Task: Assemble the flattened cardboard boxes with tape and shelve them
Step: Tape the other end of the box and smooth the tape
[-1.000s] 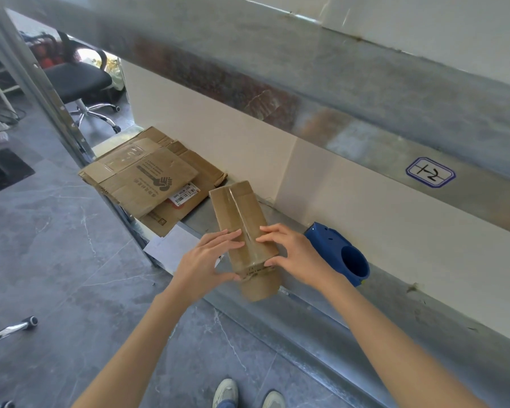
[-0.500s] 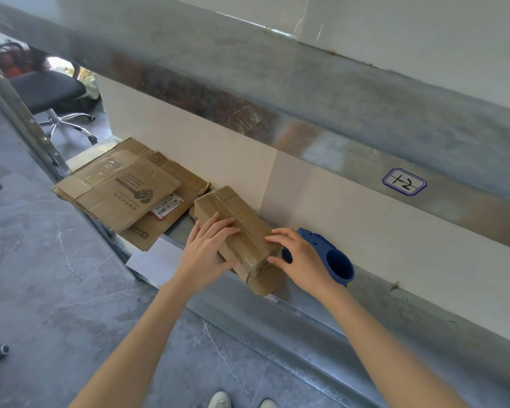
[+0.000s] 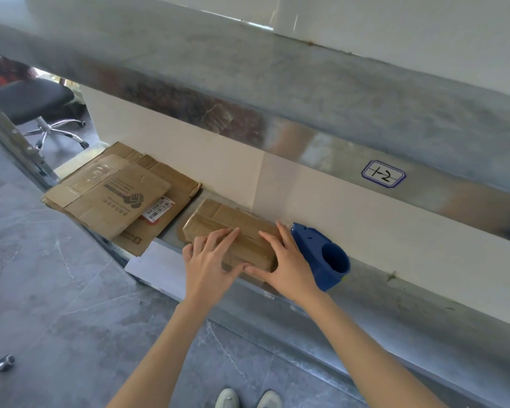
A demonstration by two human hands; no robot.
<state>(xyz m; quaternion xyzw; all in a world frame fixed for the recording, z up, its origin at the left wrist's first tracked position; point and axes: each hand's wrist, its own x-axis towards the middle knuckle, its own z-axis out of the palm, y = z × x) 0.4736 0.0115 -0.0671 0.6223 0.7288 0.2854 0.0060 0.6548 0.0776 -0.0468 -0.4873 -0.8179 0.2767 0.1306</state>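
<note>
Seen from the head, the small taped box [image 3: 233, 231] lies flat on the shelf [image 3: 409, 293], between flattened cardboard [image 3: 115, 195] on the left and a blue tape dispenser [image 3: 327, 257] on the right. The left hand [image 3: 209, 260] and right hand [image 3: 289, 260] rest on its top with fingers straight, gripping nothing. The box looks light, stiff and slick with tape, so it is best held by its long sides.

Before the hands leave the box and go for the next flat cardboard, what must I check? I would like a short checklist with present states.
1. Box lies flat on the shelf: ok.
2. Left hand and right hand rest on the box with straight fingers, free to lift: ok.
3. Box top seam fully taped: cannot tell, hands cover part.
4. Gap between box and tape dispenser: cannot tell, right hand hides it.
5. Flat stack wholly on shelf: not ok, its front corner overhangs the edge.
</note>
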